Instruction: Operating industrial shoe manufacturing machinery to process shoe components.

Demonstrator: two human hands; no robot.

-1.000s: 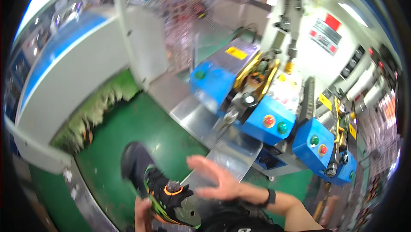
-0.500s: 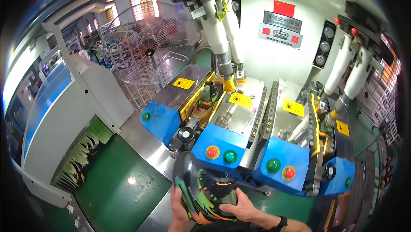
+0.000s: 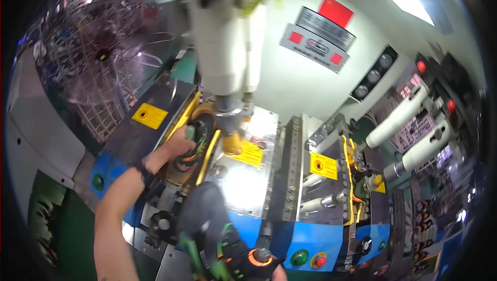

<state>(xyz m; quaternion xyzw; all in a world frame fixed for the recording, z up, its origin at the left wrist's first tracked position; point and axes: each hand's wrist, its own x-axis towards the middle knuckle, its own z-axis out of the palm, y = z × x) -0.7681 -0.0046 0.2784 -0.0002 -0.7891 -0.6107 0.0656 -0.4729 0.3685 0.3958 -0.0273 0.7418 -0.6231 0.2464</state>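
In the left press bay sits a dark shoe (image 3: pixel 199 138) with green and orange trim, between yellow-edged side walls. My left hand (image 3: pixel 178 145) reaches in from the left and is closed on its upper part. A second shoe (image 3: pixel 225 245), black with green and orange details, is close in front of me at the lower middle, its near parts blurred. My right hand (image 3: pixel 280 274) holds it at the picture's lower edge, where only a bit of a finger shows. A white press cylinder (image 3: pixel 220 48) with a yellow tip (image 3: pixel 232 143) hangs just right of the bay.
A blue panel with a green button (image 3: pixel 300 257) and a red button (image 3: pixel 319 261) fronts the right station. White cylinders (image 3: pixel 398 123) stand over that station's bay. A black round knob (image 3: pixel 161 222) projects below the left bay. A large fan (image 3: pixel 103 55) stands behind on the left.
My left hand has let go of the shoe in front of me and taken hold of the one in the left bay. My right hand keeps the first shoe. The view has moved closer and tilted.
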